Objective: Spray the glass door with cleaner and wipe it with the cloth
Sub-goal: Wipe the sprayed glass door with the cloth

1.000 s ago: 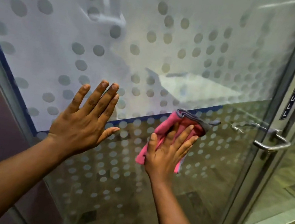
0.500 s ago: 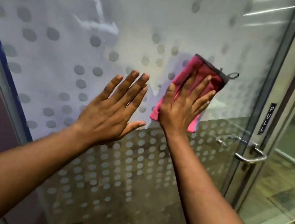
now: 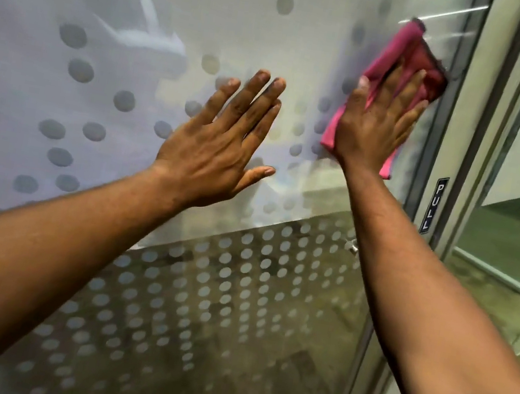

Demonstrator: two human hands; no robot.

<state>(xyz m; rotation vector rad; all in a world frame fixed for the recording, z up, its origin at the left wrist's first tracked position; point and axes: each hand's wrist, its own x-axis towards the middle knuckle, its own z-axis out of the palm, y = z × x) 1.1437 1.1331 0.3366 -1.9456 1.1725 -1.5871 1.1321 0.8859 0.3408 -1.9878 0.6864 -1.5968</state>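
Pink cloth [image 3: 408, 63] folded, dark-edged, pressed flat on frosted glass door [image 3: 166, 9].

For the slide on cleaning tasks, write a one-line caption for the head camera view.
Right hand presses a pink cloth against the frosted glass door near its frame, left hand flat beside it.

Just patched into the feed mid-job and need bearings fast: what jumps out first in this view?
The bright pink folded cloth stands out, pressed flat under the right hand high on the frosted, dot-patterned glass door, close to its metal frame edge. The left hand is spread open, empty, against the glass at mid-frame. A small black vertical PULL sign sits on the frame just below the cloth.
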